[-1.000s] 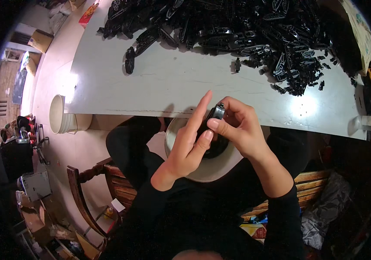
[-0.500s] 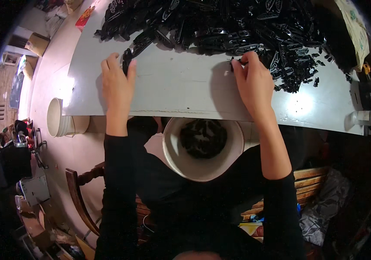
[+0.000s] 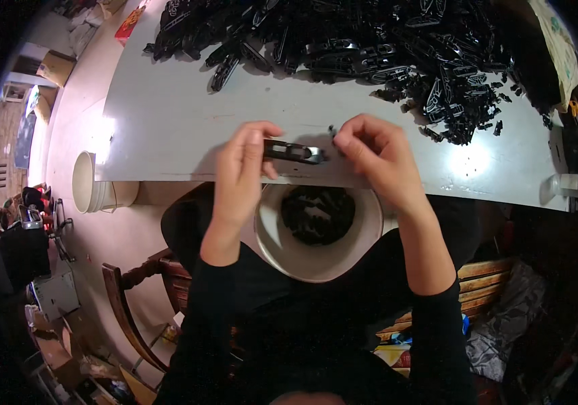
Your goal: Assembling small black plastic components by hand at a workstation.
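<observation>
My left hand point(image 3: 240, 162) is closed on one end of a long black plastic part point(image 3: 294, 152) with slots and a shiny end, held above the table's front edge. Just right of that shiny end, my right hand point(image 3: 377, 152) pinches a small black piece point(image 3: 333, 130) between thumb and forefinger. The two pieces are apart. Larger parts of the same black kind lie in a big heap point(image 3: 343, 50) along the far side of the table point(image 3: 167, 128). A pile of small black pieces point(image 3: 461, 125) lies at the heap's right front.
Between my knees, below the table edge, stands a white bucket point(image 3: 269, 246) with black parts inside. A second white bucket point(image 3: 84, 182) is at the table's left corner. A clear cup point(image 3: 567, 184) stands at the right corner. A wooden chair arm point(image 3: 117, 297) is at lower left.
My left hand has come right and nearer with the long black part, turning it sideways. My right hand has moved left and nearer from the small pieces, so both hands are now close together.
</observation>
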